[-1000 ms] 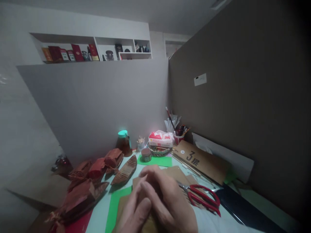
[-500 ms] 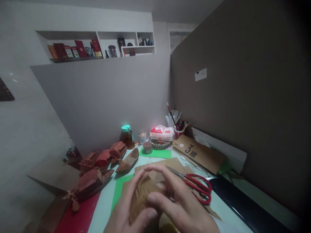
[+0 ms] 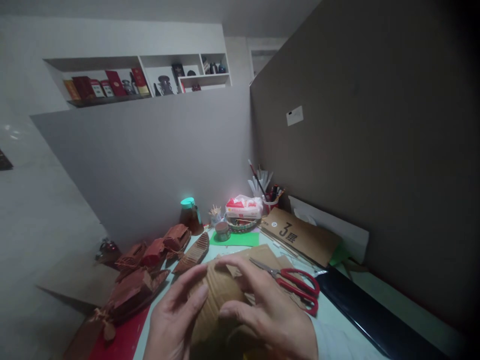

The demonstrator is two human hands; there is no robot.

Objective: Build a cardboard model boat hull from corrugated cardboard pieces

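A curved piece of brown corrugated cardboard (image 3: 212,305) is held between my two hands above the table. My left hand (image 3: 174,312) grips its left side, thumb lying on the ribbed face. From the right, my right hand (image 3: 268,310) closes on the same piece, with its fingers over the top edge and its thumb on the near face. Just beyond the right hand lie red-handled scissors (image 3: 290,282), blades pointing left, on flat cardboard scraps (image 3: 262,253). The lower part of the held piece runs into shadow at the bottom edge.
Several reddish-brown model boats (image 3: 131,292) line the left side, with a plain small boat (image 3: 193,252) beside them. Behind stand a teal-lidded jar (image 3: 191,217), a small round tub (image 3: 222,231), and a tissue pack (image 3: 243,206). Cardboard sheets (image 3: 300,235) and a long black object (image 3: 367,310) occupy the right.
My left hand has shifted left and its thumb has moved up onto the cardboard, so more of the ribbed face shows. The whole view has turned slightly right.
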